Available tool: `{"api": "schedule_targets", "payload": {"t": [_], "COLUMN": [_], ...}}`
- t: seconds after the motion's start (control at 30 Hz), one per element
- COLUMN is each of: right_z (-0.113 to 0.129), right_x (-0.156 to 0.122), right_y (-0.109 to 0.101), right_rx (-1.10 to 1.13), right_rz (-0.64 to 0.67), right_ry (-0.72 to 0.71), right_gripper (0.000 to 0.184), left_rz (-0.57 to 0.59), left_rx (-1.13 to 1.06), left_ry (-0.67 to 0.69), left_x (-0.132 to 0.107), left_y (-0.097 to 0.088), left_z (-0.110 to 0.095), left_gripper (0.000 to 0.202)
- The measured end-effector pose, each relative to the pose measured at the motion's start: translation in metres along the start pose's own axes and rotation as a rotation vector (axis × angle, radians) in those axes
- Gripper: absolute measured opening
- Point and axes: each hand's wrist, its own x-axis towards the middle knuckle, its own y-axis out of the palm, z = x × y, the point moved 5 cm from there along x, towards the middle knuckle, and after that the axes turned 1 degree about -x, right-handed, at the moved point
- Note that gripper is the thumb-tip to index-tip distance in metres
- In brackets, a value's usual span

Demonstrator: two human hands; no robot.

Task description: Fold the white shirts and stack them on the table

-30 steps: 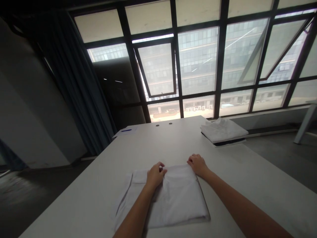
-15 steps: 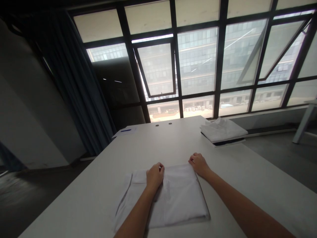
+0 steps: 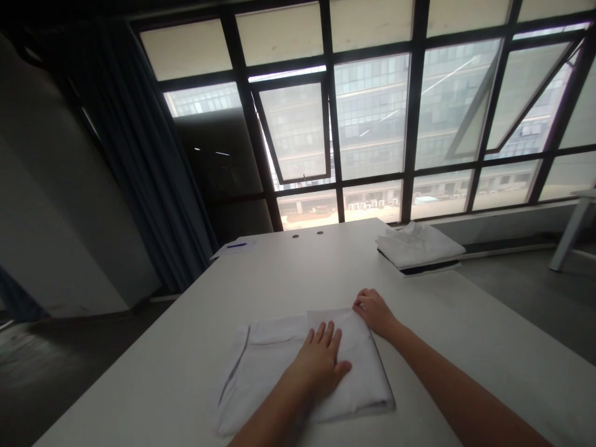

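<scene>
A folded white garment (image 3: 298, 379) lies flat on the white table (image 3: 288, 273), close to me, with a long seam or fold line along its left side. My left hand (image 3: 319, 363) rests palm down on its middle, fingers spread and holding nothing. My right hand (image 3: 372, 312) sits at the garment's far right corner, fingers curled over the edge. The underside of the garment is hidden.
Farther right on the table sits a stack of folded white cloth (image 3: 419, 245) over something dark. A sheet of paper with a blue pen (image 3: 235, 246) lies at the far left corner. Large windows stand behind the table, with a dark curtain (image 3: 153, 155) on the left.
My left hand has let go of the garment's far edge and now lies flat and spread nearer the middle. My right hand and the garment have barely moved.
</scene>
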Motion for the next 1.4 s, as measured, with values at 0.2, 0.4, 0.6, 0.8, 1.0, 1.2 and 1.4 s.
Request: {"api": "schedule_targets", "payload": {"t": [0.2, 0.4, 0.6, 0.8, 1.0, 1.2, 1.4], "right_z": [-0.015, -0.019, 0.017, 0.072, 0.066, 0.057, 0.057], "right_x": [0.005, -0.009, -0.042, -0.060, -0.063, -0.067, -0.074], "right_y": [-0.002, -0.011, -0.022, -0.038, -0.027, -0.024, -0.037], "right_rx": [0.036, 0.123, 0.274, 0.125, 0.006, 0.096, 0.211], "right_rz": [-0.088, -0.119, 0.008, 0.120, 0.109, 0.175, 0.238], "right_ry": [0.115, 0.159, -0.032, -0.360, -0.308, -0.284, -0.316], "right_gripper": [0.020, 0.029, 0.035, 0.041, 0.034, 0.037, 0.041], "left_rz": [-0.090, -0.302, -0.480, -0.268, -0.266, -0.246, -0.266], "left_rx": [0.067, 0.063, 0.027, 0.140, 0.131, 0.281, 0.326], "left_ry": [-0.120, -0.219, 0.024, 0.097, 0.153, 0.221, 0.193], "left_x": [0.010, 0.025, -0.011, -0.016, -0.009, -0.016, -0.039], "left_y": [0.006, -0.016, -0.047, -0.030, -0.017, -0.016, -0.010], "left_z": [0.025, 0.040, 0.001, -0.038, -0.030, -0.014, 0.006], "left_gripper": [0.079, 0.054, 0.027, 0.020, 0.016, 0.012, 0.009]}}
